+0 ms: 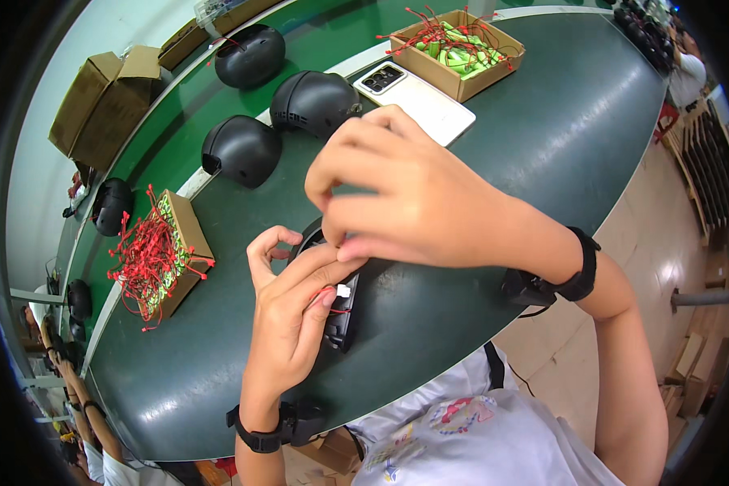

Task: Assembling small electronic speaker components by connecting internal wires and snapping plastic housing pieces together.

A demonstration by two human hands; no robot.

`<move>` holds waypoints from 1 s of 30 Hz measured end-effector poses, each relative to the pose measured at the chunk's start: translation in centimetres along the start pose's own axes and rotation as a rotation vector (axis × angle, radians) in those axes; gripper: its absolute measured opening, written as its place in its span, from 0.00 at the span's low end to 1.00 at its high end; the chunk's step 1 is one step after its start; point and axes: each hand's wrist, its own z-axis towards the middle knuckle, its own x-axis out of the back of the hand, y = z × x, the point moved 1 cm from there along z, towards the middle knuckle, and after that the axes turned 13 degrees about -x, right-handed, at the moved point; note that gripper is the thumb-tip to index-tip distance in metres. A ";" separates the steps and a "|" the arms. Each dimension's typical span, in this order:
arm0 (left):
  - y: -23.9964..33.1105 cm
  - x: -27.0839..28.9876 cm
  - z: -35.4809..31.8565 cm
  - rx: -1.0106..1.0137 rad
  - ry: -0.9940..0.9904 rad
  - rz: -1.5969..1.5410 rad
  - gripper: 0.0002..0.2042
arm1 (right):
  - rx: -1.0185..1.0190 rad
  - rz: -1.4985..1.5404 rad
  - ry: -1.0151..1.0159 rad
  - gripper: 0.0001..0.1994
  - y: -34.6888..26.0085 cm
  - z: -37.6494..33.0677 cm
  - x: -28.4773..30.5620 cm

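One black housing (340, 330) sits gripped in your left hand (287, 304), fingers curled; a white connector (343, 292) shows against it; above it your right hand (397, 194) bends half-closed, its hold hidden.

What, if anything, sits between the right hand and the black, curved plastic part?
The left hand: its fingers lie across the middle of the black plastic part, close to the right hand. Nothing else visible stands between; what the hands cover is hidden.
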 end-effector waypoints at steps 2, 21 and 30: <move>0.0 -0.3 0.4 -0.010 0.007 -0.020 0.15 | -0.113 0.055 -0.115 0.12 0.9 -0.3 0.8; -0.7 -0.8 0.0 0.007 0.131 -0.073 0.19 | -0.486 0.713 -0.304 0.23 1.8 -4.8 -2.8; -0.6 -0.8 0.0 0.018 0.135 -0.037 0.19 | -0.474 0.624 -0.231 0.22 1.0 -5.1 -2.8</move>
